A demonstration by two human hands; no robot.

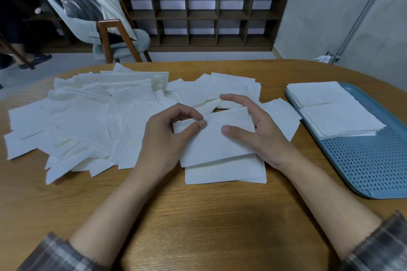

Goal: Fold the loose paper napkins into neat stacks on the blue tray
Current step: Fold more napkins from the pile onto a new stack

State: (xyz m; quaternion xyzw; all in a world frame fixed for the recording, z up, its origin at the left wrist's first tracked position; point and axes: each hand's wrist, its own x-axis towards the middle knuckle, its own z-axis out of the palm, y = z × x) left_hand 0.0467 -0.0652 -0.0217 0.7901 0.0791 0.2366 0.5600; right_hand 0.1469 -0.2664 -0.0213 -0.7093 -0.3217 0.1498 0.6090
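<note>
A white paper napkin [217, 141] lies half folded in the middle of the wooden table [198, 215], on top of another napkin. My left hand [167, 138] pinches its upper left corner between thumb and forefinger. My right hand [253, 130] arches over its right side, thumb pressing on the paper and fingers curled behind the far edge. A wide heap of loose napkins [92, 116] spreads over the left and back of the table. At the right, the blue perforated tray [374, 169] carries two stacks of folded napkins [334, 110] on its far half.
A grey chair [105, 35] with cushions stands beyond the table's far edge, in front of a low dark cubby shelf [209, 15]. A person's feet in sandals [33, 59] show at far left. A wall socket with a white plug [328, 58] sits near the right wall.
</note>
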